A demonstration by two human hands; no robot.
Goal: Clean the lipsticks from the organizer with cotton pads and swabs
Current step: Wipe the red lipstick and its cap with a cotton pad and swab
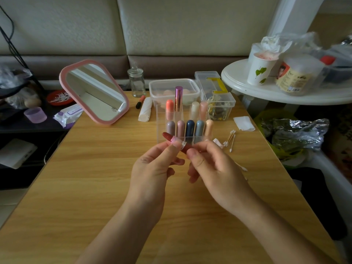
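Note:
An uncapped lipstick [168,136] with a dark red bullet and a clear pink collar is held between both hands above the wooden table [95,187]. My left hand [152,168] pinches its collar; my right hand [213,168] grips its base end. Just behind stands the clear acrylic organizer [159,119] with several capsule-shaped lipsticks and one tall purple metallic lipstick [178,99]. Cotton swabs [230,139] lie to the organizer's right, and a white cotton pad [244,123] lies farther right. One more swab [242,167] peeks out behind my right hand.
A pink-framed mirror [95,92] leans at the back left. Behind the organizer are a glass jar [136,81], a clear lidded box [174,90], a small clear bin of clips [222,107] and a rolled white cloth [145,109]. A white round side table [247,86] with a paper cup stands right.

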